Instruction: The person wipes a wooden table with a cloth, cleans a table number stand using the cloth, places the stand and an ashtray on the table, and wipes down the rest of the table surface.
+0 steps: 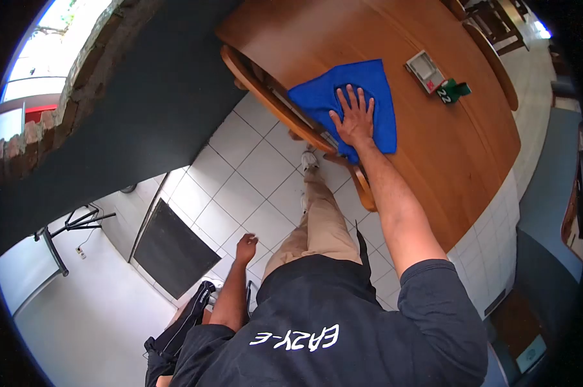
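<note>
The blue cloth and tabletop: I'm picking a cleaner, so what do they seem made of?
Blue cloth: probably microfibre or similar fabric; matt, with soft folds. Tabletop: likely varnished wood or veneer, semi-gloss, judging by faint grain lines and pale sheen.

The cloth [383, 104] lies on the table [446, 142], left of the tray [424, 69] (number stand [454, 91] beside it)

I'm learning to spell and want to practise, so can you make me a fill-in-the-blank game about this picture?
1. The right hand rests on a cloth whose colour is ____.
2. The green number marker on the wooden table shows the number ____.
3. The floor is covered with square white ____.

Missing words: blue; 22; tiles.
</note>
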`<state>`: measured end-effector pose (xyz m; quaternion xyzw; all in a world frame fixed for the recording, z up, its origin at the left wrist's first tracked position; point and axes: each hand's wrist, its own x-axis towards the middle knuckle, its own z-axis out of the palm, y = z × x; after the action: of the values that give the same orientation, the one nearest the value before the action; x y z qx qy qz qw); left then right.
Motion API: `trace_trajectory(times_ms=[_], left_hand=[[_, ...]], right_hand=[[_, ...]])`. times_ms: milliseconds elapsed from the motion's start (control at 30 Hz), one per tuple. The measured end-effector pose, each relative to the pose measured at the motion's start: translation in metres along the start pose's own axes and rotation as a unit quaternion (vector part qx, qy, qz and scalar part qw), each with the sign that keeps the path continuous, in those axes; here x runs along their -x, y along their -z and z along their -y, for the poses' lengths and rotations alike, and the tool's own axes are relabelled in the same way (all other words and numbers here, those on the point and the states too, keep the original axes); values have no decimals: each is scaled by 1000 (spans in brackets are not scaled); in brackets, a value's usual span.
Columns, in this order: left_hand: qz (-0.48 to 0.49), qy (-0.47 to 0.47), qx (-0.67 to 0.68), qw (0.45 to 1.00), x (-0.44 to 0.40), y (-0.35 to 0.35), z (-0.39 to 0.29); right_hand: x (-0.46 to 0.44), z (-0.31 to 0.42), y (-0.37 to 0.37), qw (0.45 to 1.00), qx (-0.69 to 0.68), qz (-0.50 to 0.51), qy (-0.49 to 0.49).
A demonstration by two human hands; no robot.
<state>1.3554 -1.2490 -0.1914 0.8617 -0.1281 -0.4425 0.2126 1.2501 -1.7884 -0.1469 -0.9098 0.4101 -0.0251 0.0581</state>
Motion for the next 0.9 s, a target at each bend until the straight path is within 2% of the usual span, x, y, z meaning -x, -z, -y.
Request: trace_trajectory(times_ms=[167,233,333,400,567,700,767,833,900], left_hand=[[8,-88,70,994,-55,11,-188],[-40,-212,116,969,-76,24,-258],[-99,-316,94,939,-101,48,-340],[-96,-328,72,937,-115,64,-381],[-78,-354,-23,932,-166,94,-426],[-50,-342,-40,938,-193,111,-438],[-15,-361,-36,932,-202,118,-441],[16,-340,-60,938,-205,128,-447],[42,-375,-78,923,-210,133,-451]], right_hand=[[-55,19,4,999,-16,-6,35],[-82,27,5,998,-26,-10,52],[-113,41,6,995,-57,-9,75],[-134,52,4,993,-63,-12,95],[-189,85,-3,989,-93,-12,117],[-233,117,-10,984,-100,-13,145],[-255,135,-10,983,-101,-8,150],[-281,152,-12,983,-101,-3,153],[-303,172,-13,979,-117,-2,164]])
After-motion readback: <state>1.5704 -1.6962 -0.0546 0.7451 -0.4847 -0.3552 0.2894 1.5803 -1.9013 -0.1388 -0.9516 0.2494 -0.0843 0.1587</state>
